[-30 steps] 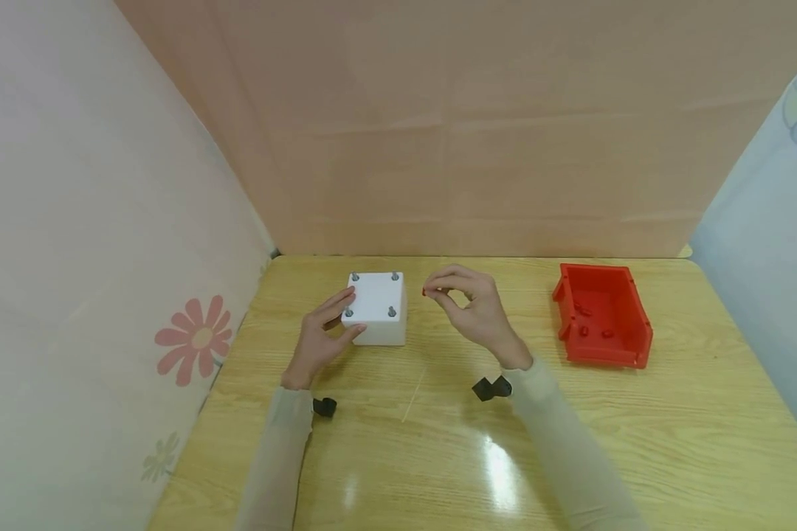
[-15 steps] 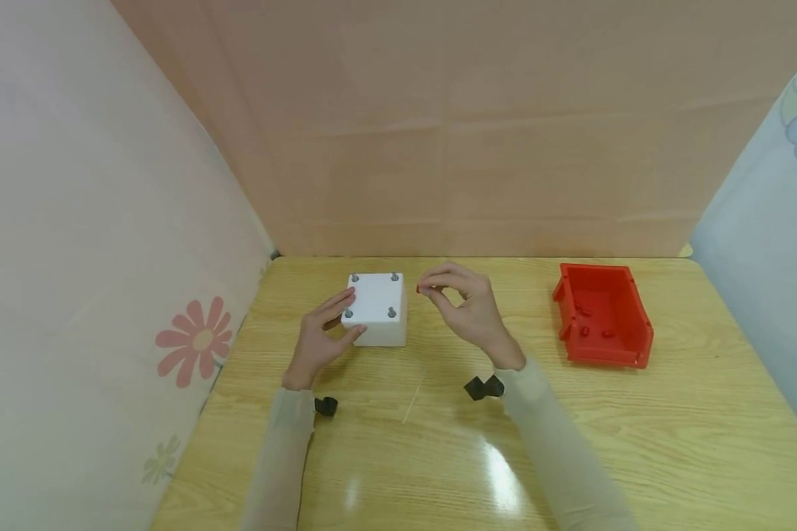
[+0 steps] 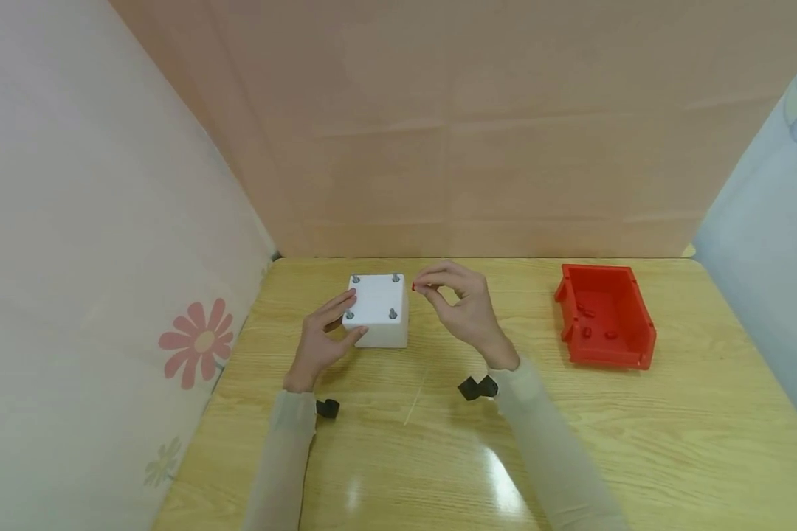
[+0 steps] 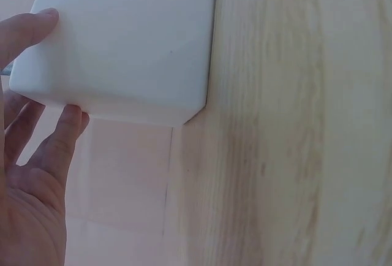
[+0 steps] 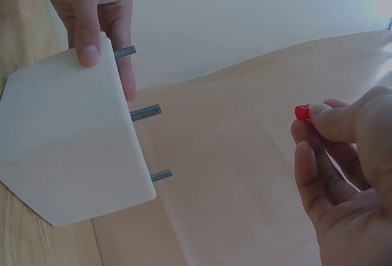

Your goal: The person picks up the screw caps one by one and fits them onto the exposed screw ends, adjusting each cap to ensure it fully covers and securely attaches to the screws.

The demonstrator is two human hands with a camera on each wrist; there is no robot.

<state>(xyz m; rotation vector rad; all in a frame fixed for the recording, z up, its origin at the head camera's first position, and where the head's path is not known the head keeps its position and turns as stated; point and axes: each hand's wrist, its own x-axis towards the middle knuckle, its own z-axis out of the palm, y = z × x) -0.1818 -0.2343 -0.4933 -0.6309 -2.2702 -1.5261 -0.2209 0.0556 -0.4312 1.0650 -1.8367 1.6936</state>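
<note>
A white block (image 3: 375,299) stands on the table with threaded bolts (image 5: 146,113) sticking up at its top corners. My left hand (image 3: 325,335) holds its left side, with the thumb on the near face and fingers by the top edge; the left wrist view also shows the thumb and fingertips on the block (image 4: 122,45). My right hand (image 3: 461,306) pinches a small red cylindrical cap (image 5: 302,112) between thumb and index finger. It hovers just right of the block, apart from the bolts. Whether the cap is hollow cannot be made out.
A red bin (image 3: 644,346) with several small red pieces (image 3: 587,332) in it stands at the right of the wooden table (image 3: 438,457). Behind the table hangs a tan backdrop (image 3: 478,147), and a flowered wall covering (image 3: 106,258) runs along the left.
My right hand has moved a little left, bringing the red cap nearer to the white block. The left hand has kept its place on the block.
</note>
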